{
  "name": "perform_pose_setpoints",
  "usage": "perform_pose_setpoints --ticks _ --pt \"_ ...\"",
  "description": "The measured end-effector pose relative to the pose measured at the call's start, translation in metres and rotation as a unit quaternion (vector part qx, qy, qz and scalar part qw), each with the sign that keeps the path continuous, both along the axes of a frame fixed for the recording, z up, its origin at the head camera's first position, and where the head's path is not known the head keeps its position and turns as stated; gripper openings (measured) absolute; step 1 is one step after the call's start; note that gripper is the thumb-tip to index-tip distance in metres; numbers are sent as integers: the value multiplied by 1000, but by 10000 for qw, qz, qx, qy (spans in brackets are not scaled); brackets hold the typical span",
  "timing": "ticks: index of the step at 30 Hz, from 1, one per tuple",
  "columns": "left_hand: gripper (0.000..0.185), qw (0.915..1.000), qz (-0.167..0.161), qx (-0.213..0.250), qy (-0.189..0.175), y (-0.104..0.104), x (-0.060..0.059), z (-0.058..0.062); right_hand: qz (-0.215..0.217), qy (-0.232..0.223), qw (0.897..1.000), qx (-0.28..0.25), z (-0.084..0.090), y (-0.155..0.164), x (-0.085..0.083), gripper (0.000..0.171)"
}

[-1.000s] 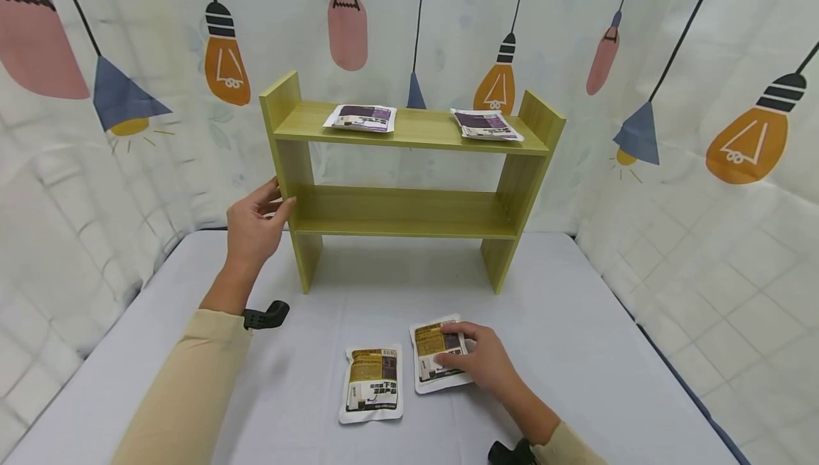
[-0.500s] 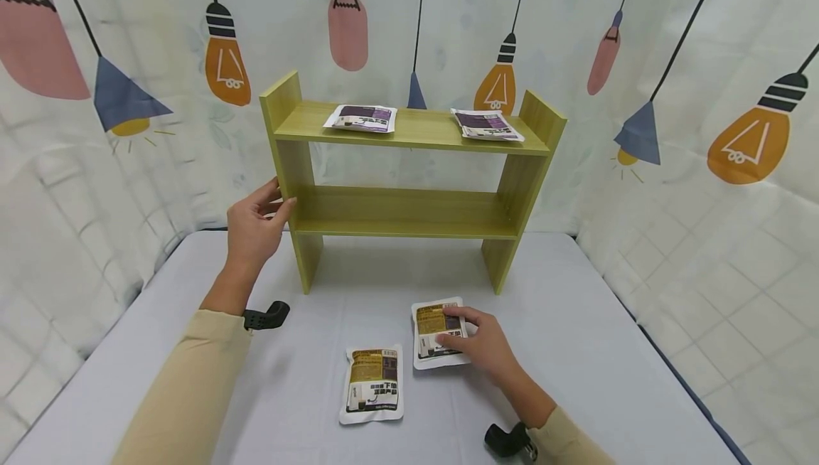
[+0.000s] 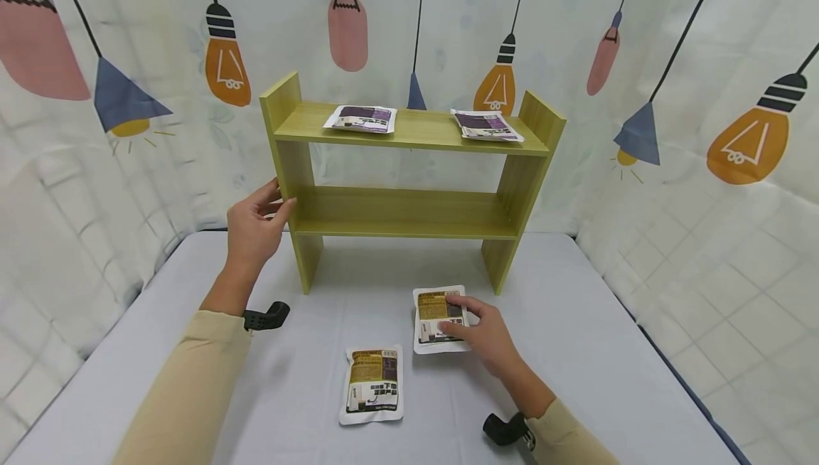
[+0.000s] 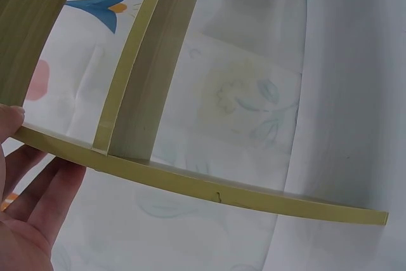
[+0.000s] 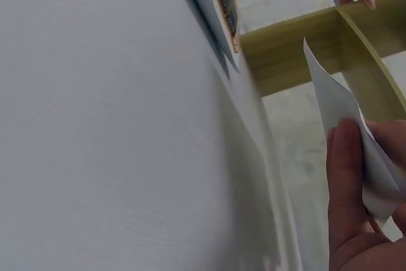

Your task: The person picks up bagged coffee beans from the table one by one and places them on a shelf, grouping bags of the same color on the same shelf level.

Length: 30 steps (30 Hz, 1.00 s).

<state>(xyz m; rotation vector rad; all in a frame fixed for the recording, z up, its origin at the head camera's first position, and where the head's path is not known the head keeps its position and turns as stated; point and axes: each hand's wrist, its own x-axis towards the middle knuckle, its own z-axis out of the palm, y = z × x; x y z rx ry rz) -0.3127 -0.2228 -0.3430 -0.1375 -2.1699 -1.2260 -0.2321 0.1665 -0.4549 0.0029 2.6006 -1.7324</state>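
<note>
My left hand [image 3: 254, 227] grips the left side panel of a yellow-green wooden shelf [image 3: 409, 230]. In the left wrist view its thumb [image 4: 9, 122] lies on one face of the panel and its fingers on the other. With thumb and fingertips, my right hand [image 3: 489, 333] pinches the right edge of a white foil pouch [image 3: 430, 314] with a gold and purple label. That pouch appears edge-on in the right wrist view, tilted up off the table. A second, similar pouch [image 3: 372, 387] lies flat on the table, to the left and nearer.
Two pouches with purple labels lie on the top board, one left [image 3: 361, 118] and one right [image 3: 486, 125]. A white cloth covers the table [image 3: 576, 351]. Behind and beside it hangs a pale curtain [image 3: 281, 38] printed with lamps.
My right hand has moved forward toward the shelf with the pouch, which has risen off the table. The left hand, the shelf and the other pouches have stayed put.
</note>
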Motion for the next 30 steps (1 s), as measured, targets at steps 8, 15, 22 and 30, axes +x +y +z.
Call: perform_pose_setpoints --ticks 8,15,22,30 --pt "49 10000 7 6 -20 0 1 1 39 8 9993 -373 6 2 -7 52" --pt "49 10000 11 35 -47 1 1 1 130 -13 9971 -756 16 3 -10 53" --pt "49 10000 26 22 7 0 1 1 108 132 9955 -937 23 7 -12 51" --pt "49 10000 17 22 -66 1 2 2 107 264 9947 -992 29 13 -15 53"
